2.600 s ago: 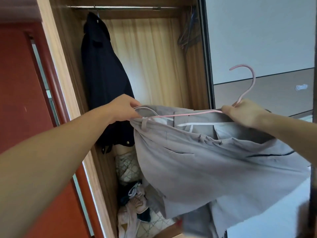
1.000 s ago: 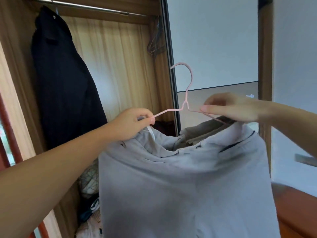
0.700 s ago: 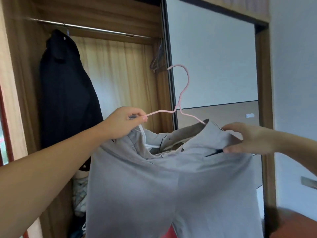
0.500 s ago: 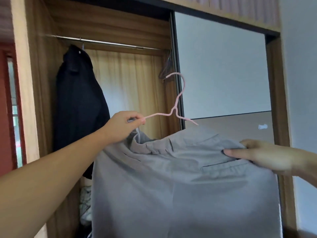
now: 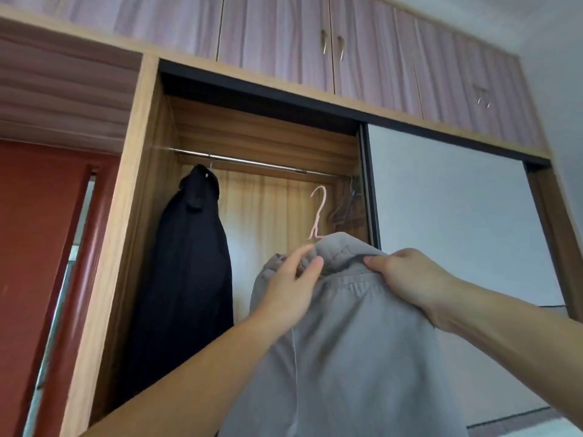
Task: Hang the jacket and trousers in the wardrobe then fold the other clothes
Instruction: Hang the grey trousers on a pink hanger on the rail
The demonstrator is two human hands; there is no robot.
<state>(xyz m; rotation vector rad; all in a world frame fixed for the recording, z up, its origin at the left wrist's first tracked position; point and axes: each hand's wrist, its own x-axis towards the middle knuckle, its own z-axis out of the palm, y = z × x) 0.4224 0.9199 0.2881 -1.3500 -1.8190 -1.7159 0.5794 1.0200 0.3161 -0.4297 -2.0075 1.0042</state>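
Nearest, the grey trousers [image 5: 347, 357] hang draped over a pink hanger [image 5: 317, 212], filling the lower centre and hiding the wardrobe's lower part. The right hand [image 5: 407, 279] grips the waistband, fingers curled into the fabric. The left hand [image 5: 290, 288] rests against the waistband with its fingers loosely extended, holding nothing. Only the hanger's hook shows above the cloth, below the metal rail [image 5: 246, 162] and not on it. Beyond, the dark jacket [image 5: 189, 263] hangs from the rail at the left of the open wardrobe [image 5: 145, 216]. Several empty hangers [image 5: 345, 206] sit at the rail's right end beside the pale sliding door [image 5: 448, 216]. Purple upper cabinets [image 5: 315, 42] run above. No writing is legible.
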